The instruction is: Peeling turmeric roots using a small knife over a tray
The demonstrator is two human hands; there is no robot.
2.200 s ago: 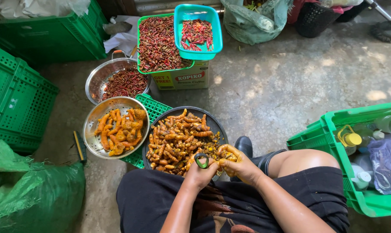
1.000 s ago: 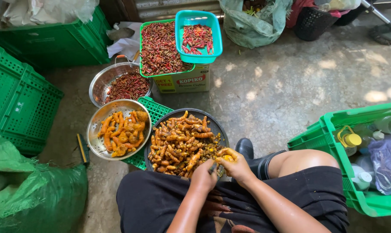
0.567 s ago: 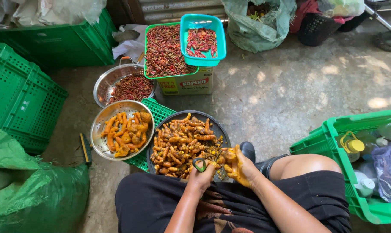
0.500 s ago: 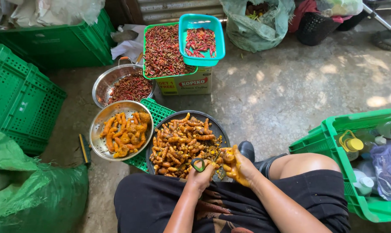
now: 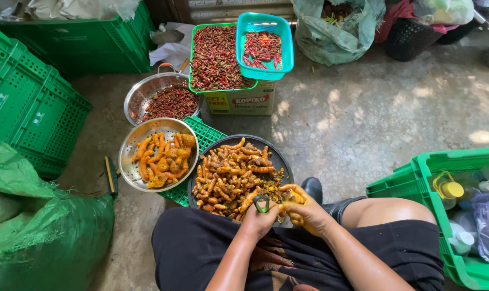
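Note:
My left hand (image 5: 259, 220) grips a green-handled peeler (image 5: 262, 203) over the near rim of a dark round pan (image 5: 285, 161). The pan holds several unpeeled turmeric roots (image 5: 228, 175) and peelings. My right hand (image 5: 308, 211), stained yellow, holds a turmeric root (image 5: 294, 195) against the peeler. Left of the pan, a steel colander (image 5: 128, 161) holds peeled orange turmeric (image 5: 163, 159). My knees in black shorts frame the pan from below.
A steel bowl (image 5: 138, 97) of dried red chillies sits behind the colander. A green tray (image 5: 192, 59) and a teal basket (image 5: 266, 21) of chillies rest on a cardboard box (image 5: 244, 102). Green crates (image 5: 34, 108) stand left, a green crate (image 5: 406, 183) with bottles right, green sacks (image 5: 39, 237) near left.
Both hands stay at the pan's near rim, shifting slightly as the peeler works along the root. The view has drifted a little.

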